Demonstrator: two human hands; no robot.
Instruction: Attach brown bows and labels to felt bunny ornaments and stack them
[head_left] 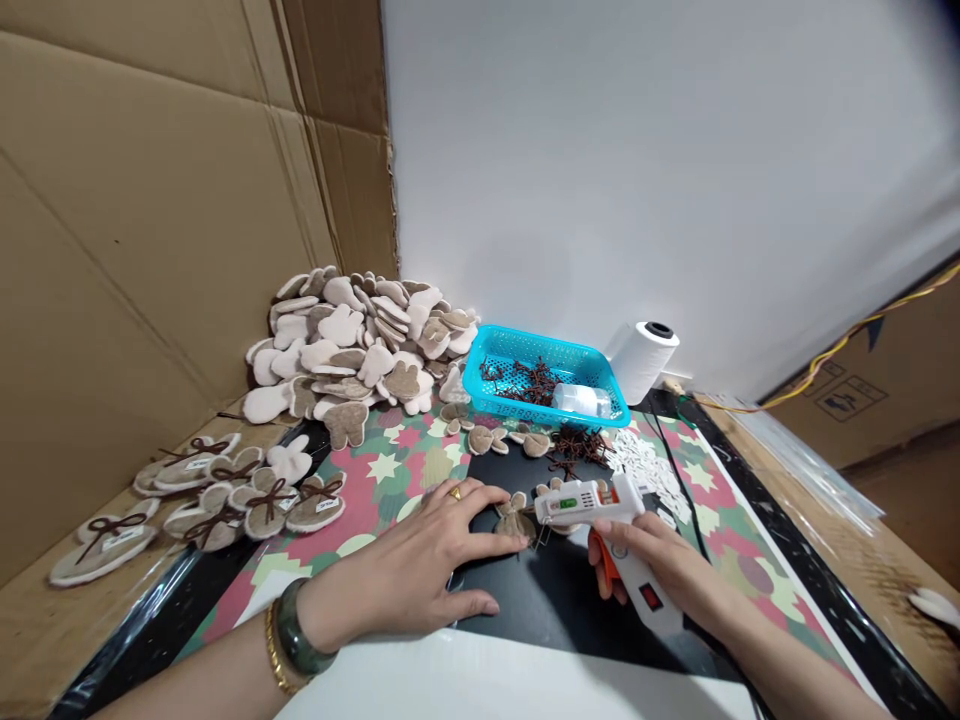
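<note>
Basket: I see a blue basket (487,400) at the back of the worktop (412,472), by the white wall (600,150). Brown bows (534,385) and a clear tub (581,401) lie in it.
Bunny: A little brown bunny (512,517) lies in front of the basket, on the black mat (544,595).
Left hand: The left hand (439,545) is flat in front of the basket, fingers spread wide. Fingertips touch the bunny. I can't tell if they pinch it.
Right hand: The right hand (656,550), also in front of the basket, is curled round the glue gun (577,504).
Glue gun: Its front end is just beside the bunny. I can't tell if they touch.
Small bits: More bows (579,446) and white tags (649,475) sit in piles just in front of the basket.
Spool: The white spool (643,368) stands just right of the basket.
Heap: Lots of soft pads (375,345) are piled left of the basket. Pads with bows (266,508) lie farther left and nearer the person.
</note>
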